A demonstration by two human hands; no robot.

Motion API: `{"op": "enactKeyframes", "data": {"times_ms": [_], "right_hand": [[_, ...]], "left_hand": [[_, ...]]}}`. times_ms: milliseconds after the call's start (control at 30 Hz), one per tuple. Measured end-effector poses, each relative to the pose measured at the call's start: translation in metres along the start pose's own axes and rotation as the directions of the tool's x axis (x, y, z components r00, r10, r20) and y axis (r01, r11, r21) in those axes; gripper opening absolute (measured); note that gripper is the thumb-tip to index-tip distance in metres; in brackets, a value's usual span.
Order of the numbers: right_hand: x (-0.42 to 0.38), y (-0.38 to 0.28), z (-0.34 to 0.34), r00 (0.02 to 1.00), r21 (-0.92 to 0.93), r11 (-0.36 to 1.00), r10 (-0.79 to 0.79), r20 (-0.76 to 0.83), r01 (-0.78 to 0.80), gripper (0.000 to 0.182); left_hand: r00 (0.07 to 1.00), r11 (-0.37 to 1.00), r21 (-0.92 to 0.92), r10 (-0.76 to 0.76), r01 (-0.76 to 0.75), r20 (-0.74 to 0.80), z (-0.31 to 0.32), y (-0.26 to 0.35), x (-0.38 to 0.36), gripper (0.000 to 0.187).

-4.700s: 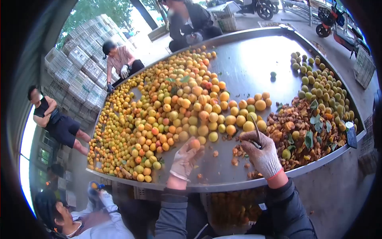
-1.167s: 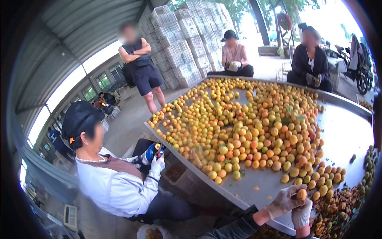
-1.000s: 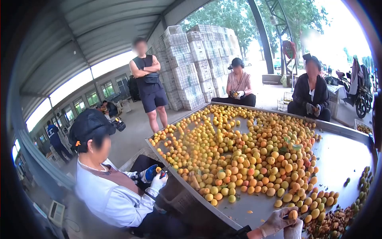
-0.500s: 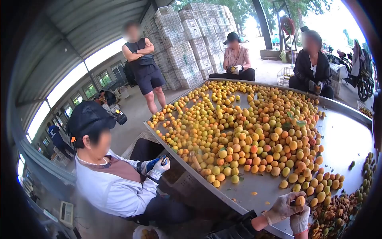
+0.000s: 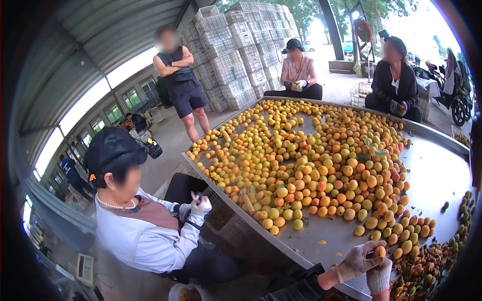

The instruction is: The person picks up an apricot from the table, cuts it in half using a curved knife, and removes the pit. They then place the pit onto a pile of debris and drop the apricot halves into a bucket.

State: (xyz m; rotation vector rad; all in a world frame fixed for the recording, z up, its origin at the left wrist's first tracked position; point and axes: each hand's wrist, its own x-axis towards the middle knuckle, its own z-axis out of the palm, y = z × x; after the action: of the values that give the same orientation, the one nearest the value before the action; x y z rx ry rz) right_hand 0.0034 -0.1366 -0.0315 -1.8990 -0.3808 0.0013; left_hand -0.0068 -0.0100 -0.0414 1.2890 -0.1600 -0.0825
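My left hand (image 5: 357, 261), in a whitish work glove, reaches in at the bottom right with thumb and fingers closed around an orange-yellow apricot (image 5: 380, 252). Right beside and below it, my right hand (image 5: 379, 277), also gloved, is held close under the same fruit; its fingertips are hidden behind the left hand and the fruit. Both hands are over the near edge of a metal table (image 5: 427, 163). A large heap of apricots (image 5: 321, 173) covers much of the table beyond them.
Pits and scraps (image 5: 422, 278) and green fruit (image 5: 462, 226) lie right of my hands. A seated co-worker (image 5: 145, 226) is at the left; two more sit across the table. One person (image 5: 182, 85) stands behind. Crates (image 5: 231, 65) are stacked at the back.
The seated co-worker at the left has shifted their gloved hands slightly. The far-right co-worker has turned their head. My hands stay nearly in place, around the apricot.
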Motion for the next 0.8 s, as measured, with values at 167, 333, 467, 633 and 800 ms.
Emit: {"op": "enactKeyframes", "data": {"times_ms": [167,333,467,633,800], "right_hand": [[-0.002,-0.013,0.008,0.992,-0.054,0.996,-0.083,-0.100,0.078,0.010],[-0.002,-0.007,0.009,0.994,0.067,0.998,0.016,-0.110,-0.008,0.012],[0.000,0.001,0.003,0.999,0.084,0.995,0.049,-0.005,-0.049,0.013],[0.005,0.002,-0.009,0.927,0.117,0.967,0.179,0.329,-0.228,0.011],[0.008,-0.027,-0.018,0.802,0.132,0.865,0.378,0.462,-0.484,0.014]], "left_hand": [[0.987,0.985,0.123,0.136,-0.124,-0.090,0.002,0.003,0.000,0.051],[0.986,0.991,0.071,0.122,-0.114,-0.116,0.004,0.001,0.001,0.051],[0.971,0.973,0.111,0.212,-0.200,-0.107,0.000,0.003,0.001,0.051],[0.981,0.969,0.191,0.173,-0.154,-0.091,-0.008,0.021,-0.002,0.047],[0.922,0.843,0.416,0.387,-0.342,-0.025,-0.012,0.028,-0.003,0.045]]}}
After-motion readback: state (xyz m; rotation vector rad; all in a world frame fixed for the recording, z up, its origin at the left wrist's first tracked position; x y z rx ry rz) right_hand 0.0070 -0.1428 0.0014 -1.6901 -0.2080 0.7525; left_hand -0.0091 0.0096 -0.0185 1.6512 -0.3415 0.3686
